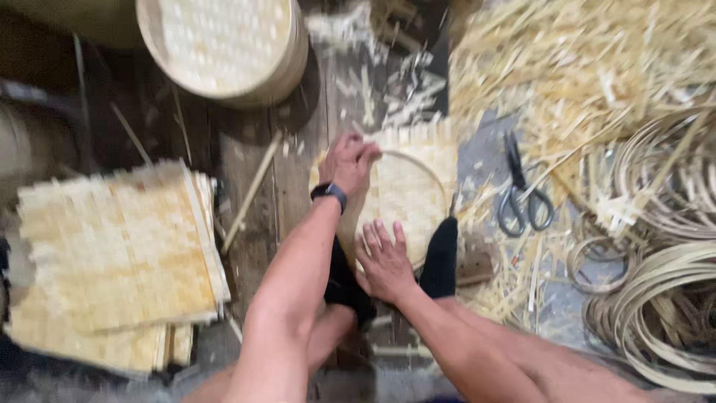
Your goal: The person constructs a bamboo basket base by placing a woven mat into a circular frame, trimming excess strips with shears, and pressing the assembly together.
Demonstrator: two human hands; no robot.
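Observation:
A square woven bamboo mat (pixel 406 190) lies on the floor with a thin bamboo hoop (pixel 431 173) laid on it. My left hand (pixel 347 160), a dark watch on its wrist, is curled around the hoop's rim at the mat's upper left edge. My right hand (pixel 384 261) lies flat with fingers spread on the mat's near edge. Two feet in black socks (pixel 440 257) rest on the near side of the mat, one on each side of my right hand.
A stack of woven mats (pixel 112 254) lies at the left. A round bamboo steamer (pixel 224 45) stands at the top. Scissors (pixel 522 198) lie right of the mat. Loose bamboo strips (pixel 597 60) and coiled hoops (pixel 671 291) fill the right side.

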